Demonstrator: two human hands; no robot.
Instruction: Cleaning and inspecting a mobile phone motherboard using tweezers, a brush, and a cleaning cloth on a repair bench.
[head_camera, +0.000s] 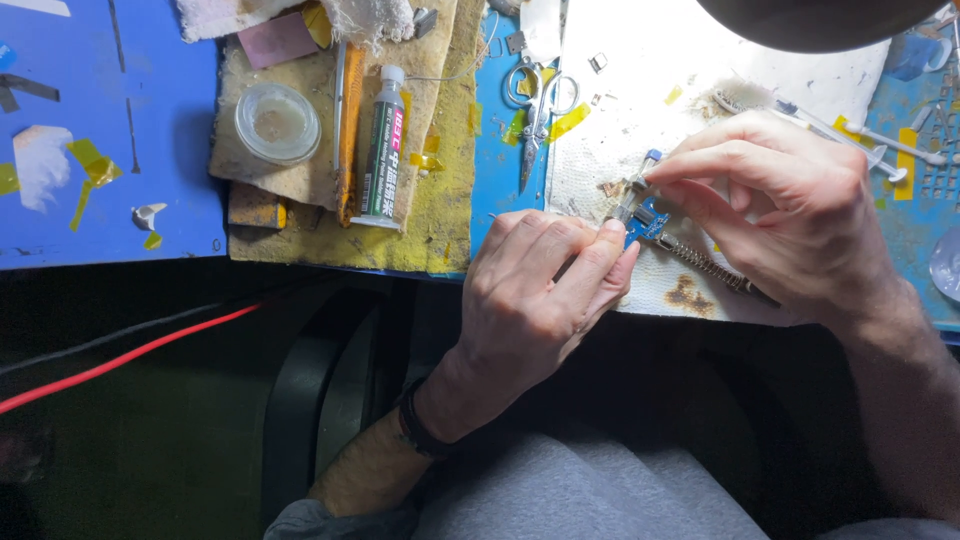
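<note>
- My left hand (545, 290) pinches the small blue circuit board (648, 222) from below, fingers closed on its edge.
- My right hand (780, 215) grips a slim tool (632, 195) with a blue tip, pressed down on the board.
- A coiled spring cable (705, 266) runs off the board across the stained white paper towel (640, 90).
- Scissors (535, 110) lie just beside the towel on the blue mat (100, 120).
- A glue tube (383, 150) and a clear round lid (277, 123) rest on the worn yellow cloth (440, 220).

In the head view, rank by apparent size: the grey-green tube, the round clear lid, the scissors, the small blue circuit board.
1. grey-green tube
2. scissors, close to the tube in length, slimmer
3. round clear lid
4. small blue circuit board, partly hidden by fingers
</note>
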